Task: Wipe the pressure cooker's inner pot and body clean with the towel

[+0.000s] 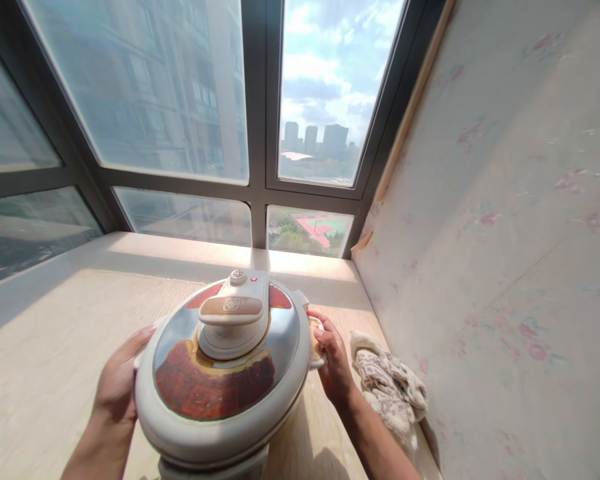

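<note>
A large white cooker (pixel 180 427) with a rounded lid fills the lower middle of the view. Its lid has shiny and reddish-brown panels and a raised handle with a round knob and a small red dot. My left hand (pixel 123 377) is pressed against the cooker's left side, its fingertips partly hidden behind the rim. On the right, my right hand (pixel 333 357) is closed round the side handle (pixel 317 362). The cooker's base is mostly hidden under the lid.
A crumpled patterned cloth (pixel 390 387) lies right of my right forearm, beside a floral-papered wall (pixel 520 267). Dark window frames (pixel 257 100) with glass panes stand behind the pale wooden surface (pixel 80 320), crossed by sunlight and shadow.
</note>
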Demonstrator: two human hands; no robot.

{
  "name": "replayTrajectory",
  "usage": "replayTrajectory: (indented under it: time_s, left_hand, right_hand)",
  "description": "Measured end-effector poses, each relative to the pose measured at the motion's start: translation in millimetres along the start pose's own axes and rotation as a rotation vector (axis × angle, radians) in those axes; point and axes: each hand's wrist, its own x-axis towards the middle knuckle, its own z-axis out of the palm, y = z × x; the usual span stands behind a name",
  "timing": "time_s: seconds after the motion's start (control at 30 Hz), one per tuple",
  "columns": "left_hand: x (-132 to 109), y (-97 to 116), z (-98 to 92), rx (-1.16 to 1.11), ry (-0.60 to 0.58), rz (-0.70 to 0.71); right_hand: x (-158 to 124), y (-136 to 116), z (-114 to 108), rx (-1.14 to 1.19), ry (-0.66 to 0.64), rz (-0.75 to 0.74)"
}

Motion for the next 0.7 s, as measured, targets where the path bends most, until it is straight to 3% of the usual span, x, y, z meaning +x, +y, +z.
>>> replayTrajectory:
  time_s: [0.17,0.7]
  left_hand:
    - [-3.8,-6.3,-4.9,-0.025,0.06,0.031]
    - [-5.7,-17.5,-15.6,-0.107,-0.082,0.036]
  right_hand:
    - [-1.1,-3.7,1.9,0.005,-0.036,-0.012]
    - [-5.0,0.9,3.0,0.035,-0.023,-0.071]
